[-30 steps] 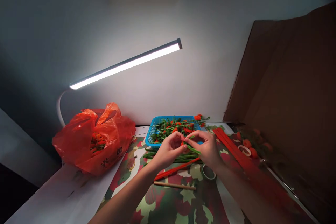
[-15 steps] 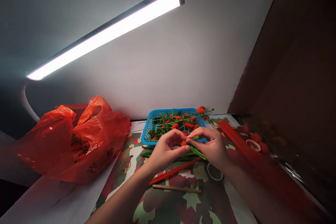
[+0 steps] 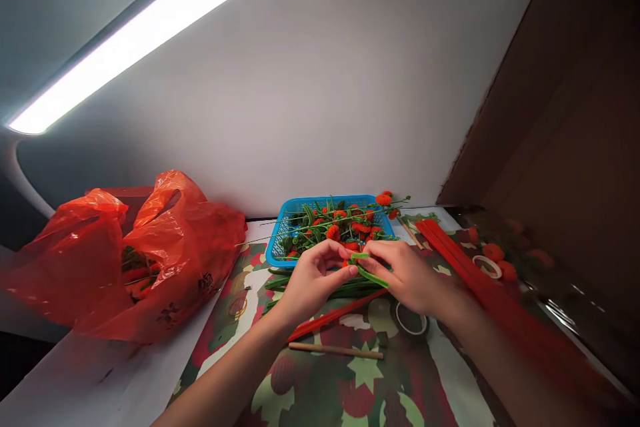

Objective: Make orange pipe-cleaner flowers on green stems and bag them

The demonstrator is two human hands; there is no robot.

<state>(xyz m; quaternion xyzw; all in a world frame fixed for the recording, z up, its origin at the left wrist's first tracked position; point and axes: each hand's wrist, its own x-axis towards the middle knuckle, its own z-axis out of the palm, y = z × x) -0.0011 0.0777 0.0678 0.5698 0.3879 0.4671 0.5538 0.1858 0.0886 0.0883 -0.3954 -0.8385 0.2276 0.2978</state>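
My left hand (image 3: 317,278) is closed, thumb and fingers pinching a small red and green piece, perhaps a fuzzy flower. Opposite it, my right hand (image 3: 406,275) pinches green fuzzy stems (image 3: 373,277), one of which bends down between the hands. The fingertips nearly meet just in front of a blue basket (image 3: 273,255) of red flowers (image 3: 333,233) with green stems. Beneath the hands lie loose green stems (image 3: 280,283) and red strips (image 3: 333,315). A thin wooden stick (image 3: 335,351) rests nearer to me.
A red plastic bag (image 3: 185,260) stands at the left under a bright lamp (image 3: 150,27). On the right are a long bundle of red strips (image 3: 445,247), a white ring (image 3: 487,267) and a dark roll (image 3: 412,319). A brown board (image 3: 530,113) rises at the right.
The view has shifted, bringing the lamp up and left. Both hands stay together; the green pieces between them have turned slightly, and the red part is more covered by fingers.
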